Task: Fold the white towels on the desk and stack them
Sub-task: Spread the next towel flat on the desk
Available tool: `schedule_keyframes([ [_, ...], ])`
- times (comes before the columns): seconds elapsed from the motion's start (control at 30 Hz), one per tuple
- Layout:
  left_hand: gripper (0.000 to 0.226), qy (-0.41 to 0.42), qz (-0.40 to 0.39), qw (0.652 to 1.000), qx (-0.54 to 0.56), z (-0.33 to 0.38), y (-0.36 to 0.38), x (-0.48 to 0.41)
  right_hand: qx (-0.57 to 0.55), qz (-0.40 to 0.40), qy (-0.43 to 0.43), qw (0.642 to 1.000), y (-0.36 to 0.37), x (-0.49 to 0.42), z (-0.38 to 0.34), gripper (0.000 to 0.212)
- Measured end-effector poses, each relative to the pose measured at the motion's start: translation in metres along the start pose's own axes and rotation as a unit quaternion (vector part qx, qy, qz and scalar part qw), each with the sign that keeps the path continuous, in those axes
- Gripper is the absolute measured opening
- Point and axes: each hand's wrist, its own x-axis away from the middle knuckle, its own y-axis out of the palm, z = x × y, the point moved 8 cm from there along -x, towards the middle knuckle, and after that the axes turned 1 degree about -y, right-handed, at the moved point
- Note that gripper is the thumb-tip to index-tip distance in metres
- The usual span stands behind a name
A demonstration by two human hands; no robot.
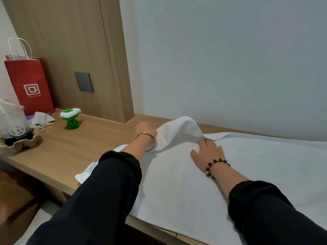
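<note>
Towel [177, 183], white, on tabletop [70, 147]: left hand [146, 129] clamped on corner lifted near back edge, right hand [208, 152] flat, pinning cloth; best drawn over squarely, edges matched.

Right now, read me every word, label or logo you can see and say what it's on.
Nothing can be read clearly.
Red paper bag: white square logo; the print line under it is too blurred.
Label on the white towel: print too small to read.
White container at left: round emblem, no legible words.
</note>
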Motion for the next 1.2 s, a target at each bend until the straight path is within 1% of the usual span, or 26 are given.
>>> schedule_keyframes([
  [0.07,0.019,-0.026,0.087,0.996,0.018,-0.006,-0.024,-0.011,0.004,-0.008,0.002,1.0,0.003,-0.001,0.001,0.06],
  [0.1,0.025,-0.038,0.117,0.991,0.044,-0.009,-0.032,-0.016,0.005,-0.014,0.005,1.0,0.004,-0.001,0.002,0.06],
  [0.13,0.034,-0.033,0.122,0.99,0.068,-0.01,-0.035,-0.019,0.005,-0.019,0.007,1.0,0.005,-0.001,0.003,0.061],
  [0.17,0.048,-0.007,0.099,0.993,0.068,-0.005,-0.03,-0.02,0.006,-0.022,0.007,1.0,0.006,-0.002,0.004,0.062],
  [0.2,0.062,0.032,0.062,0.997,0.024,0.002,-0.019,-0.019,0.008,-0.024,0.007,1.0,0.007,-0.002,0.004,0.063],
  [0.23,0.07,0.069,0.026,0.996,-0.039,0.009,-0.003,-0.015,0.009,-0.027,0.008,1.0,0.008,-0.003,0.004,0.063],
  [0.3,0.068,0.127,-0.059,0.978,-0.156,0.014,0.036,-0.005,0.018,-0.032,0.009,0.999,0.01,-0.004,0.004,0.064],
  [0.33,0.065,0.139,-0.108,0.965,-0.197,0.01,0.056,0.0,0.024,-0.036,0.008,0.999,0.011,-0.005,0.003,0.063],
  [0.4,0.061,0.125,-0.178,0.949,-0.227,-0.002,0.081,0.006,0.037,-0.044,0.004,0.998,0.012,-0.005,0.003,0.063],
  [0.43,0.06,0.113,-0.189,0.947,-0.235,-0.008,0.084,0.004,0.041,-0.048,0.001,0.998,0.013,-0.005,0.003,0.062],
  [0.57,0.062,0.051,-0.163,0.95,-0.261,-0.029,0.066,-0.012,0.05,-0.056,-0.007,0.997,0.014,-0.003,0.002,0.06],
  [0.63,0.061,0.032,-0.158,0.951,-0.263,-0.027,0.063,-0.016,0.05,-0.058,-0.006,0.997,0.014,-0.004,0.002,0.06],
  [0.67,0.06,0.041,-0.163,0.951,-0.26,-0.019,0.068,-0.015,0.051,-0.059,-0.005,0.997,0.014,-0.004,0.002,0.06],
  [0.7,0.058,0.07,-0.175,0.948,-0.258,-0.006,0.076,-0.012,0.051,-0.06,-0.004,0.997,0.014,-0.004,0.002,0.06],
  [0.77,0.056,0.152,-0.202,0.931,-0.265,0.023,0.099,-0.002,0.05,-0.06,-0.002,0.997,0.014,-0.005,0.002,0.061],
  [0.83,0.054,0.201,-0.206,0.916,-0.279,0.038,0.112,-0.002,0.049,-0.064,-0.001,0.997,0.015,-0.005,0.003,0.061],
  [0.9,0.053,0.207,-0.195,0.915,-0.285,0.04,0.114,-0.01,0.053,-0.064,0.002,0.997,0.016,-0.006,0.003,0.061],
  [1.0,0.053,0.186,-0.194,0.917,-0.296,0.039,0.109,-0.016,0.052,-0.063,0.009,0.997,0.017,-0.008,0.005,0.061],
  [1.1,0.054,0.186,-0.186,0.909,-0.323,0.043,0.103,-0.005,0.053,-0.063,0.011,0.997,0.017,-0.009,0.005,0.062],
  [1.2,0.058,0.19,-0.229,0.896,-0.329,0.032,0.089,0.023,0.06,-0.076,0.012,0.995,0.013,-0.005,0.003,0.061],
])
